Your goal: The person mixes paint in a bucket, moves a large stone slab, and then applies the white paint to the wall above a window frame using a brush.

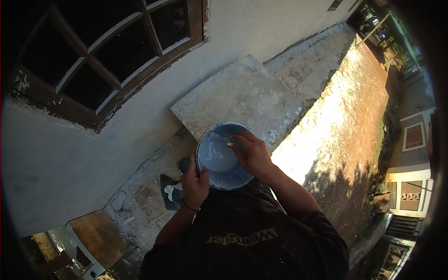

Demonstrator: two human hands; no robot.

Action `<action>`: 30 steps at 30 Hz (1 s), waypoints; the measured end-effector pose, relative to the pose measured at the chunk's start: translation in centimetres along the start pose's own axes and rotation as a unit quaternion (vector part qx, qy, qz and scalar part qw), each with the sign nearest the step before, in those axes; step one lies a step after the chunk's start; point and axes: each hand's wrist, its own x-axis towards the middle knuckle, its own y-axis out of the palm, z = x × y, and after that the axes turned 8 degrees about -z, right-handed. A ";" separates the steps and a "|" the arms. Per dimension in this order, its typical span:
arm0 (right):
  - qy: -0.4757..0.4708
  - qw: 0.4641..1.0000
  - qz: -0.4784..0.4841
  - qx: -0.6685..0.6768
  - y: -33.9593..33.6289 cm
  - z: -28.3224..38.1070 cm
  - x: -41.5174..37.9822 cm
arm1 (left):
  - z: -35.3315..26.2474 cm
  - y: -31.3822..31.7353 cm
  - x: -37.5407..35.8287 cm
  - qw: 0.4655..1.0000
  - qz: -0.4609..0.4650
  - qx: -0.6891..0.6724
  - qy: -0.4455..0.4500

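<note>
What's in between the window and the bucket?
In the head view, going from the window to the bucket, you first cross the pale wall, then part of the grey slab.

"What stands along the left?"
"A pale, stained plaster wall [140,121], with a dark-brown, multi-paned wooden window [116,51] set in it."
"And the ground?"
"A rough grey concrete slab [233,98] lies beside the wall; farther right, glaring sunlight [343,88] bleaches part of a brown earthen yard [359,140], shadow [329,186] dappling another."
</note>
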 end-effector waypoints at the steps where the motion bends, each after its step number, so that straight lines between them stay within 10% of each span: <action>1: 0.000 1.000 0.001 0.001 -0.3 0.0 0.0 | -0.1 0.2 0.0 1.000 -0.001 0.001 -0.001; 30: 0.004 0.976 0.212 0.039 -6.7 -14.5 10.9 | -4.6 16.7 7.8 0.980 -0.117 0.041 -0.154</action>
